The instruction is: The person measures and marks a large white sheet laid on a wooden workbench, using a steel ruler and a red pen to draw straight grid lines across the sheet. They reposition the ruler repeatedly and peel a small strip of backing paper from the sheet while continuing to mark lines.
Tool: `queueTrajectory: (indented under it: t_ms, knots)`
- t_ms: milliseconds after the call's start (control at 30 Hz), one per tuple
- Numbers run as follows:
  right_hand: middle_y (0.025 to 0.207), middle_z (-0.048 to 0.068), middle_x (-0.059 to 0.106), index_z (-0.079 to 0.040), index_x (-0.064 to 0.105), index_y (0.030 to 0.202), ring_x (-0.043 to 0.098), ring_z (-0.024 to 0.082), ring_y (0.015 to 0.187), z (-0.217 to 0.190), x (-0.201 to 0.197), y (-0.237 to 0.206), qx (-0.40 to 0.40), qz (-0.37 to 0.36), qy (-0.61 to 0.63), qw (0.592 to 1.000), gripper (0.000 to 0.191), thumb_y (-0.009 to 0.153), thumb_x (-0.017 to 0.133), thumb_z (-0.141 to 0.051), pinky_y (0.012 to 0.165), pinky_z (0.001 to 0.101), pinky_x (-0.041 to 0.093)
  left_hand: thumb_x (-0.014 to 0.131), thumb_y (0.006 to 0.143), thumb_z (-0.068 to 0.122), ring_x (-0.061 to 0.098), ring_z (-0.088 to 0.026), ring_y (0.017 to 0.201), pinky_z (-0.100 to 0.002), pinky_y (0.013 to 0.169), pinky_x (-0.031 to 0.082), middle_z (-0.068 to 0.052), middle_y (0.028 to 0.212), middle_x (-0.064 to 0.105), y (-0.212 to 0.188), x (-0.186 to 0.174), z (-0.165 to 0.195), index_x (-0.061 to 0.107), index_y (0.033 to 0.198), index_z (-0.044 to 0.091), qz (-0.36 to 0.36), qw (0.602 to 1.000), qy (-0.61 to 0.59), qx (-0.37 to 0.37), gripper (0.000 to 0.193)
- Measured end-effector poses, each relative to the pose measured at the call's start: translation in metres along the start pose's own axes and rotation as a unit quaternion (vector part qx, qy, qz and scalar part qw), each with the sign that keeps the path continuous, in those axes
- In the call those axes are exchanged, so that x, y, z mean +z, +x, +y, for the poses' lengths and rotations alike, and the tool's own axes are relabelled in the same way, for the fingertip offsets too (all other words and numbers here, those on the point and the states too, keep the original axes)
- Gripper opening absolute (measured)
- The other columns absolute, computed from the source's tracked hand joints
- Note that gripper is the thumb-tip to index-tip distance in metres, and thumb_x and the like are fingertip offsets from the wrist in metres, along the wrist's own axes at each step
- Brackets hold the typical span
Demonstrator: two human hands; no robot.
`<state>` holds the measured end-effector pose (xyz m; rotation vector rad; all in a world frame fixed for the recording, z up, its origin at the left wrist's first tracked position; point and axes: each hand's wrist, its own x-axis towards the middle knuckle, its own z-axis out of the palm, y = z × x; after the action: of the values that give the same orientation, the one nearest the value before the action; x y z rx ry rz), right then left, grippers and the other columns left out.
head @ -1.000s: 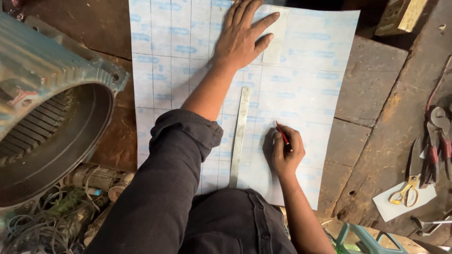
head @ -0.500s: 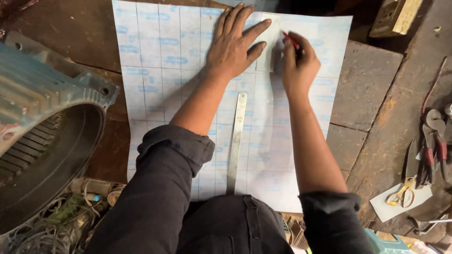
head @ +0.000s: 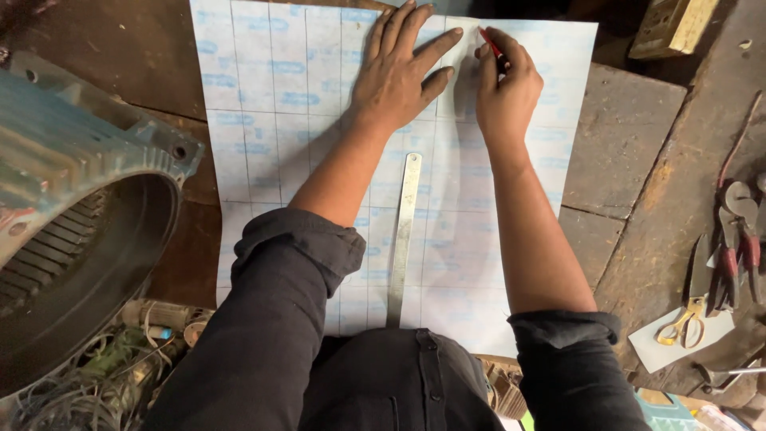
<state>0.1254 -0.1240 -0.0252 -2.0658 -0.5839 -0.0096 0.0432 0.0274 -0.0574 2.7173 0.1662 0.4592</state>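
The left hand (head: 399,76) lies flat with fingers spread, pressing down a pale gridded sheet (head: 279,120) near its far edge. Just to its right, the right hand (head: 507,84) is curled around a red pen (head: 490,41), pinching it with the tip on the sheet beside the left index finger. Nearer the body, between the two forearms, a steel ruler (head: 404,231) lies on the sheet, running lengthwise toward the person and touching neither hand. The sheet covers a worn wooden surface (head: 622,136). Well off to the left of the left arm sits a large ribbed metal housing (head: 72,199) with loose wire (head: 88,383) beneath it. Far right of the right arm lie yellow-handled scissors (head: 686,311) and red-handled pliers (head: 738,255).
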Motion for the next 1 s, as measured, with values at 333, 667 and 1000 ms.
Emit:
queueTrajectory:
  t_ms: [333,667,1000]
  knots:
    - [0.136,0.015,0.069,-0.005,0.065,0.13,0.057,0.038,0.134,0.017,-0.057,-0.116,-0.102,0.003,-0.207,0.973,0.026,0.105,0.06,-0.009,0.113,0.0478,0.043,0.069,0.106,0.029,0.031,-0.039,0.151,-0.056,0.125,0.024,-0.016,0.163,0.036,-0.033,-0.022,0.019,0.056,0.154,0.024,0.019,0.999,-0.033,0.02,0.05]
    - [0.142,0.015,0.066,-0.003,0.063,0.134,0.054,0.034,0.142,0.011,-0.157,-0.291,-0.102,-0.06,-0.254,0.96,0.028,0.107,0.055,-0.003,0.121,0.0478,0.041,0.071,0.086,0.049,0.02,-0.037,0.15,-0.062,0.119,0.017,-0.015,0.163,0.027,-0.222,-0.076,0.095,0.052,0.149,0.017,-0.222,0.974,-0.042,0.036,0.073]
    - [0.154,0.017,0.054,-0.002,0.053,0.141,0.037,0.042,0.151,-0.017,-0.155,-0.393,-0.041,-0.141,-0.204,0.968,0.062,0.095,0.072,-0.038,0.121,0.0537,0.03,0.078,0.071,0.067,0.011,-0.031,0.156,-0.056,0.126,0.011,-0.014,0.167,0.017,-0.252,-0.058,0.159,0.036,0.153,0.004,-0.344,0.935,-0.005,0.087,0.111]
